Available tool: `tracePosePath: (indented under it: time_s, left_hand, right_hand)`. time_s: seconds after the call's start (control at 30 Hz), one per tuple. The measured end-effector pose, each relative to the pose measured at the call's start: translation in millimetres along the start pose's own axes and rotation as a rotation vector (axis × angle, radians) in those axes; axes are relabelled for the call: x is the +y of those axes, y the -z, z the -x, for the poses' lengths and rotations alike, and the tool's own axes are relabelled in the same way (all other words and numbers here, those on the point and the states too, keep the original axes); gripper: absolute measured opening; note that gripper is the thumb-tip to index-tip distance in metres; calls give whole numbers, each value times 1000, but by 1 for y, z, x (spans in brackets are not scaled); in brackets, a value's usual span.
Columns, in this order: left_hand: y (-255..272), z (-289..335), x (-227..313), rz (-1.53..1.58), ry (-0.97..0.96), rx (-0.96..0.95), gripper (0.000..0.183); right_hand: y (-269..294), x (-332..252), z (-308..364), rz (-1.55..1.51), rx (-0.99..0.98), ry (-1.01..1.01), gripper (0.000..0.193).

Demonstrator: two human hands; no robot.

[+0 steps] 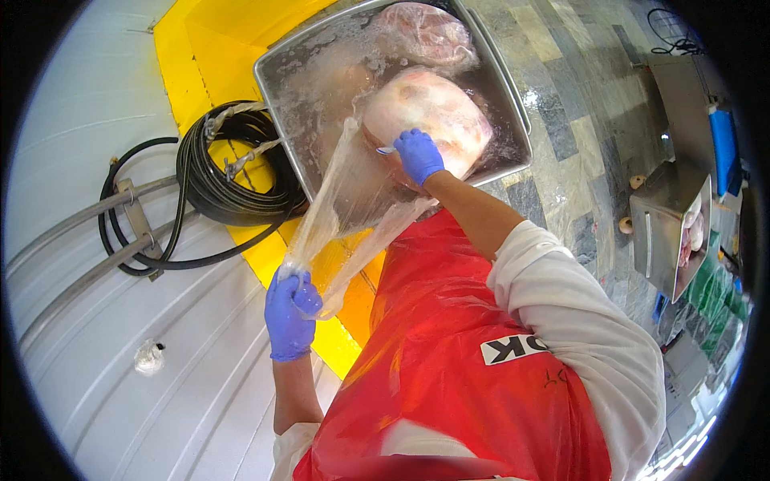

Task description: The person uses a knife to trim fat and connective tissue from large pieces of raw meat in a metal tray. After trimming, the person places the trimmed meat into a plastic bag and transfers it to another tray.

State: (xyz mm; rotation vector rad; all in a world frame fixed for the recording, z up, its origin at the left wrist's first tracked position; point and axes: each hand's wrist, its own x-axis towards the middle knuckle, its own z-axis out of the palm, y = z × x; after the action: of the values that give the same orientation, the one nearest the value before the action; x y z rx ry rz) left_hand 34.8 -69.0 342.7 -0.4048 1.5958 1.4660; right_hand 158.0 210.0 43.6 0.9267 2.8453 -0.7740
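Observation:
My left hand (290, 313), in a blue glove, is closed round the gathered end of a clear plastic bag (329, 200). The bag stretches up from it to a large pale piece of meat (433, 108) in a metal tub (513, 88) of water. Against the near side of that piece, my right hand (419, 156), also gloved in blue, is closed on a small tool (386, 150). Only its short pale end shows at the fingers, so its kind is unclear. Another wrapped piece of meat (421, 36) lies farther back in the tub.
A coiled black hose (233, 184) hangs left of the tub by metal rails (80, 284) on the white wall. Yellow structure (192, 56) stands behind and beneath. To the right, over the tiled floor (561, 96), is a metal bin (662, 240) with meat in it.

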Motion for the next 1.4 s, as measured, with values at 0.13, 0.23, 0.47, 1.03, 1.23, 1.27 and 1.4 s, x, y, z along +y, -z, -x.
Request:
tracePosePath:
  time_s: [0.13, 0.23, 0.47, 1.03, 1.23, 1.27, 1.4]
  left_hand:
    - [-4, 18, 7, 15, -37, -79, 20]
    - [-14, 30, 26, 25, -60, -146, 19]
    - [-72, 68, 77, -8, -178, -329, 19]
    - [-143, 11, 17, -1045, -884, -559, 39]
    - [-221, -99, -94, -1097, -1201, -742, 66]
    - [-234, -110, -110, -1028, -1051, -771, 63]
    - [-243, -126, -162, -842, -781, -848, 37]
  right_hand:
    - [-5, -26, 29, -252, -252, 134, 24]
    - [-3, -47, 73, -595, -192, 221, 42]
    - [58, -47, 108, -680, 13, 499, 75]
    - [165, -4, 131, -1252, 338, -242, 15]
    - [189, -7, 146, -1030, 203, -127, 20]
    - [194, -4, 149, -988, 249, -136, 20]
    - [203, 14, 170, -601, 285, -103, 19]
